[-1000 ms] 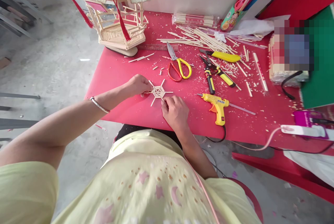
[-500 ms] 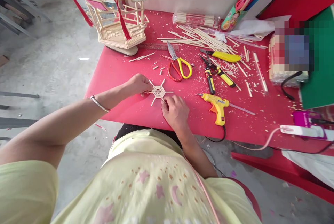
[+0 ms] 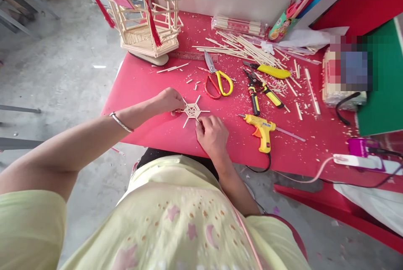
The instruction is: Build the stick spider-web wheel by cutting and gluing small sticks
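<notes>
A small wheel-like lattice of pale wooden sticks [image 3: 192, 111] lies at the front of the red table, its spokes sticking out around a hexagonal middle. My left hand [image 3: 171, 100] pinches a spoke on its left side. On the lower right, my right hand [image 3: 213, 133] is closed with thumb and fingertips on another spoke. The fingertips partly hide the spoke ends. Scissors [image 3: 217, 77] with one red and one yellow handle lie beyond the lattice. To the right of my right hand rests a yellow glue gun [image 3: 261, 130] with a glue stick in its back.
A pavilion model of sticks [image 3: 149, 39] with red tassels stands at the back left. Cutting pliers [image 3: 262, 89], a yellow utility knife [image 3: 273, 70] and loose sticks [image 3: 245, 47] lie on the red table [image 3: 151, 129]. A white power strip [image 3: 359, 160] sits at the right edge.
The view has shifted slightly, so the table's things appear moved a little. Both hands keep their places on the stick lattice.
</notes>
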`<action>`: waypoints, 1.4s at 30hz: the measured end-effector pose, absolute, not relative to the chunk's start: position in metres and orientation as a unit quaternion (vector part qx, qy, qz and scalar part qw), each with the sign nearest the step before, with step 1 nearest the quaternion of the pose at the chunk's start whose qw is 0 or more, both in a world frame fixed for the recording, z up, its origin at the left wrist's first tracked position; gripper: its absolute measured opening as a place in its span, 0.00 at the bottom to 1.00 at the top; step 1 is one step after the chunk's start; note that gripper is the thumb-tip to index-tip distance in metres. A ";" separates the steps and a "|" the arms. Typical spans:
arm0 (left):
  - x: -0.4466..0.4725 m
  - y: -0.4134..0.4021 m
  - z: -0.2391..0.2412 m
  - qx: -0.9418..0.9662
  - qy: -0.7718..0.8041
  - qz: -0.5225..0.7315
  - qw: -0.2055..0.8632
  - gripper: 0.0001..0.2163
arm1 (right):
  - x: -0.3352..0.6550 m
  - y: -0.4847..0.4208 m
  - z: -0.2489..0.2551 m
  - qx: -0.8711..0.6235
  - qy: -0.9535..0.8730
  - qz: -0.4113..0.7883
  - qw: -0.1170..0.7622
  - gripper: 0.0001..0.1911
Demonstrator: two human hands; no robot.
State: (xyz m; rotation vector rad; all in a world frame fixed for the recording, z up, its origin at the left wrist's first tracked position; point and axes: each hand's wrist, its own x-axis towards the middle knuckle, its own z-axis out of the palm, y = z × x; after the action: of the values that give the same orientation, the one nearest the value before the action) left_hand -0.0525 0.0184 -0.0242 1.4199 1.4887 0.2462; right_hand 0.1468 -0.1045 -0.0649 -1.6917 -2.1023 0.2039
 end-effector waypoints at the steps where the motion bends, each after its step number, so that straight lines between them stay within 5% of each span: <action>1: -0.051 0.017 -0.021 0.585 0.622 0.102 0.510 0.07 | 0.147 -0.105 -0.065 -0.611 -0.758 0.073 0.216 0.10; 18: -0.051 0.015 -0.018 0.613 0.625 0.082 0.476 0.08 | 0.147 -0.104 -0.066 -0.611 -0.760 0.071 0.212 0.10; 30: -0.063 0.004 -0.030 0.639 0.588 0.203 0.452 0.11 | 0.144 -0.105 -0.064 -0.620 -0.751 0.073 0.215 0.13; 37: -0.057 -0.002 -0.026 0.525 0.452 0.319 0.647 0.13 | 0.155 -0.105 -0.029 -0.638 -0.718 0.102 0.258 0.14; 42: -0.044 0.002 -0.024 0.450 0.392 0.368 0.713 0.15 | 0.166 -0.055 0.001 -0.673 -0.711 0.038 0.198 0.15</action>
State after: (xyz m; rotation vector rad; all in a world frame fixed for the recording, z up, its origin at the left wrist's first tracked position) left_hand -0.0441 0.0019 -0.0245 0.9964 0.8692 0.8147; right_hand 0.1665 -0.0548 0.0008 -1.8845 -1.9900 0.1056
